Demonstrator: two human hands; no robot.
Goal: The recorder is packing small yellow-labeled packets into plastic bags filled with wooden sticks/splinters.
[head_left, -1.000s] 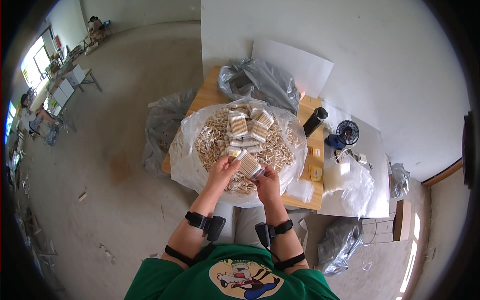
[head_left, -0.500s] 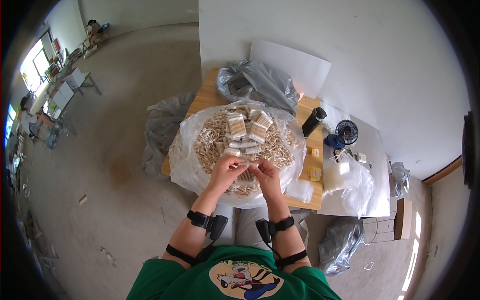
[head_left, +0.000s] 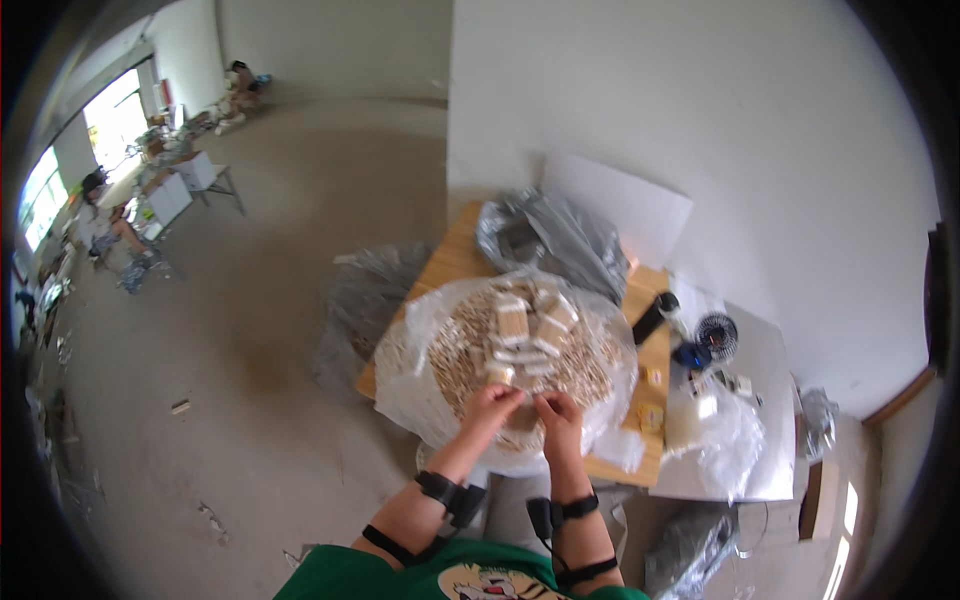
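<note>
A wide clear plastic bag (head_left: pixel 408 335) lies open on a wooden table (head_left: pixel 455 250), heaped with small pale wooden pieces (head_left: pixel 465 355). Several bound bundles of the pieces (head_left: pixel 512 322) are stacked on top of the heap. My left hand (head_left: pixel 490 405) and my right hand (head_left: pixel 558 412) sit close together at the near edge of the heap. Both have their fingers curled down around a small clump of the pieces. What lies between the fingers is too small to make out. Black straps circle both forearms.
A crumpled grey bag (head_left: pixel 550 235) and a white board (head_left: pixel 620 205) lie at the table's far side. To the right stand a black bottle (head_left: pixel 650 318), a small fan (head_left: pixel 715 335) and a clear plastic bag (head_left: pixel 725 435). Another grey bag (head_left: pixel 360 300) sits on the floor at left. A person (head_left: pixel 105 215) sits far off.
My right hand held a bundle up over the heap a second ago. That bundle is gone from it, and both hands have drawn back together to the heap's near edge.
</note>
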